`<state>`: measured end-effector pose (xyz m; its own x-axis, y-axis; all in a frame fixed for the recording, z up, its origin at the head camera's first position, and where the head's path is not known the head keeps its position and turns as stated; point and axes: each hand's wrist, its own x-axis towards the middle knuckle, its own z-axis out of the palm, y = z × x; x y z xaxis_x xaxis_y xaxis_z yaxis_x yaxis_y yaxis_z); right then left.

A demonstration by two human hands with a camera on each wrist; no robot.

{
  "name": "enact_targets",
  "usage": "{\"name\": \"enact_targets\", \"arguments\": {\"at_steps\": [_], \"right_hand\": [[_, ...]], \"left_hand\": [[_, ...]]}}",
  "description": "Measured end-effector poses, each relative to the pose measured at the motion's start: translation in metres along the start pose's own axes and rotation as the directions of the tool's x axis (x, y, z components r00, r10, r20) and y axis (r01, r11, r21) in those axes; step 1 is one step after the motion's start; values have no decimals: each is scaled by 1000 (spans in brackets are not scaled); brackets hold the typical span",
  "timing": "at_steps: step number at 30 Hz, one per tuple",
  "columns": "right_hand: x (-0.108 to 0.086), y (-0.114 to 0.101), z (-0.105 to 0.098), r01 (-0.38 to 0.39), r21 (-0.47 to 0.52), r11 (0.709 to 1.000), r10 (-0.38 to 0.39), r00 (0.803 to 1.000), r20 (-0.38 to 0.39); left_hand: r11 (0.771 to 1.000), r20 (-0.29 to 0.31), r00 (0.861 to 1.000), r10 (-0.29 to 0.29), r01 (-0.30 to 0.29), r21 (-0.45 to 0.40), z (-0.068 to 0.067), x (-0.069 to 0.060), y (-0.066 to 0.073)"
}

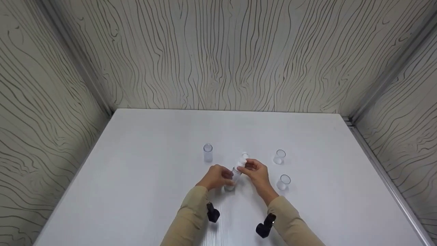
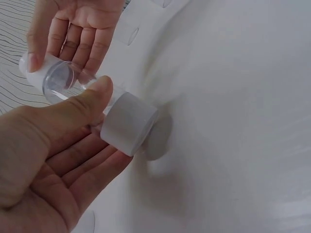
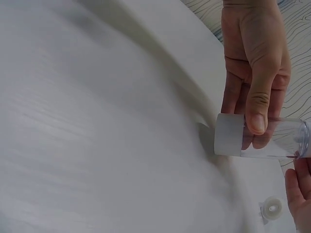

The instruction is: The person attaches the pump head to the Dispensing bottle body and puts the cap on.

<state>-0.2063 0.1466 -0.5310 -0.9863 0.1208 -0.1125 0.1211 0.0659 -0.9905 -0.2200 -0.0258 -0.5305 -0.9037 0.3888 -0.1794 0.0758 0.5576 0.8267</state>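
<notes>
A clear bottle (image 2: pixel 68 85) with a wide white base (image 2: pixel 129 124) is tilted between both hands. My left hand (image 1: pixel 218 177) grips its clear body, thumb on one side and fingers on the other. With thumb and fingertips, my right hand (image 1: pixel 256 172) pinches the white top (image 1: pixel 241 163) at the bottle's upper end. In the left wrist view that top (image 2: pixel 39 75) meets the bottle's clear rim; whether it is fastened cannot be told. A small white piece (image 1: pixel 245 155) shows just beyond the right fingers; whether it belongs to the top is unclear.
Another clear bottle (image 1: pixel 208 154) stands beyond my left hand on the white table (image 1: pixel 153 153). Two clear cups (image 1: pixel 279 158), (image 1: pixel 283 183) stand to the right of my right hand. A small round white piece (image 3: pixel 271 208) shows in the right wrist view. Patterned walls (image 1: pixel 218 58) enclose the table.
</notes>
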Motion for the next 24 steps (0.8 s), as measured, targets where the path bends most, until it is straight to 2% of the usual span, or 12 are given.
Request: {"name": "enact_targets", "arguments": {"at_steps": [9,12,15,19,24], "right_hand": [[0,0,4,-24,-55,998,22,999,-46],[1,1,4,-31,-59,998,28,999,-47],[1,2,3,-37,-65,997,35,999,-32],[1,5,1,-47,-82,995,47,999,-6],[0,4,-2,-30,-66,997,33,998,47]], "left_hand": [[1000,4,1000,-19,19,10,1,1,0],[1000,2,1000,-7,7,12,1,1,0],[1000,1,1000,-5,5,1,2,2,-1],[999,5,999,-32,32,-21,2,2,-1],[999,12,999,-33,33,-25,0,1,-1]]}}
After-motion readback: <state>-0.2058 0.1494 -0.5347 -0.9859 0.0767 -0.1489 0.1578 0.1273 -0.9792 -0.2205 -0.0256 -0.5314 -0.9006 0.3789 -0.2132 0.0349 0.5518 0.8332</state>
